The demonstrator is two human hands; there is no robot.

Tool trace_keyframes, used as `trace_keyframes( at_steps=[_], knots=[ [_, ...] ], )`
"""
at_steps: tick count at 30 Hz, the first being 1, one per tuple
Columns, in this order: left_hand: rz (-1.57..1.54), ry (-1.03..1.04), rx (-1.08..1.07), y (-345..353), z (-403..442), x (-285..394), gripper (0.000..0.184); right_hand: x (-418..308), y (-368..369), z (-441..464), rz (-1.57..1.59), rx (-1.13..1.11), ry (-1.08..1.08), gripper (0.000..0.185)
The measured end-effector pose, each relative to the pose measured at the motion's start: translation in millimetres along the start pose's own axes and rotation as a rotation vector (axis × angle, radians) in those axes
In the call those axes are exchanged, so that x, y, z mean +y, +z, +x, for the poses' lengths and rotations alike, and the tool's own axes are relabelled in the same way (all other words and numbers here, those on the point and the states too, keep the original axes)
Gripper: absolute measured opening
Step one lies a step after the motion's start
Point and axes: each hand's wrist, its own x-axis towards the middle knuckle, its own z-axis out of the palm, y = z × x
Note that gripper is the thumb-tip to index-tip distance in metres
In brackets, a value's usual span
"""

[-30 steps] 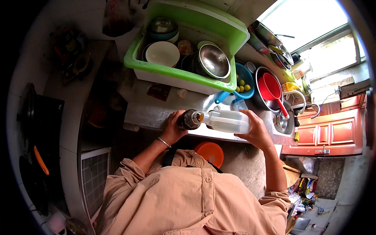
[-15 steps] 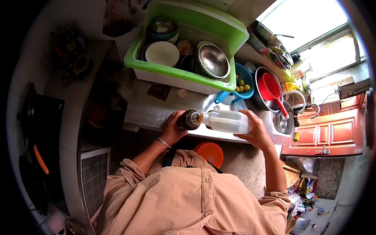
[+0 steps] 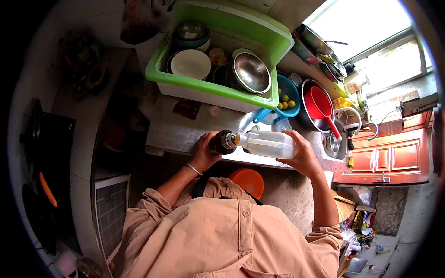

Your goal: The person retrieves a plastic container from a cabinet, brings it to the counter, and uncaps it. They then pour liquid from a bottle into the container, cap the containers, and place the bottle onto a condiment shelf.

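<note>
My left hand (image 3: 205,151) is wrapped round a jar of dark brown contents (image 3: 224,142) with a clear top. In my right hand (image 3: 300,154) is a clear plastic bottle (image 3: 269,143), tilted on its side with its neck at the jar's mouth. An amber tint shows where the two mouths meet; whether liquid is flowing I cannot tell. Both are held over the front edge of the metal counter (image 3: 174,132). A small pale cap (image 3: 214,110) and a dark brown packet or patch (image 3: 187,110) lie on the counter behind the jar.
Behind stands a green-rimmed bin (image 3: 208,86) of bowls. To its right are a blue strainer (image 3: 287,88) with yellow-green fruit, a red dipper (image 3: 319,102) in a metal basin, and a sink (image 3: 342,147). An orange-red bucket (image 3: 248,180) stands below the counter.
Both hands, the jar and the bottle stay in nearly the same position. The view has shifted only very slightly.
</note>
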Motion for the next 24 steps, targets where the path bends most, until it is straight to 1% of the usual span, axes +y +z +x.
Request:
trace_keyframes(
  at_steps=[14, 16, 19, 23, 24],
  knots=[
    [0.003, -0.005, -0.018, -0.5, 1.4, 4.0, 0.065, -3.2, -2.0, 0.3, 0.008, -0.003, 0.015, 0.07],
    [-0.01, -0.002, -0.019, -0.9, 1.2, 4.2, 0.066, -4.4, -2.9, 0.5, 0.026, -0.022, 0.046, 0.065],
    [-0.014, -0.025, -0.017, -0.1, 0.3, 3.7, 0.066, -0.7, -0.9, -0.1, 0.041, -0.01, 0.019, 0.065],
    [-0.011, -0.022, -0.026, -0.2, 0.4, 3.8, 0.066, 7.9, 7.1, -0.3, 0.069, -0.008, 0.04, 0.065],
    [-0.037, -0.03, -0.021, 1.0, 0.4, 3.5, 0.066, 11.7, 11.3, -1.0, 0.079, 0.009, 0.036, 0.068]
  ],
)
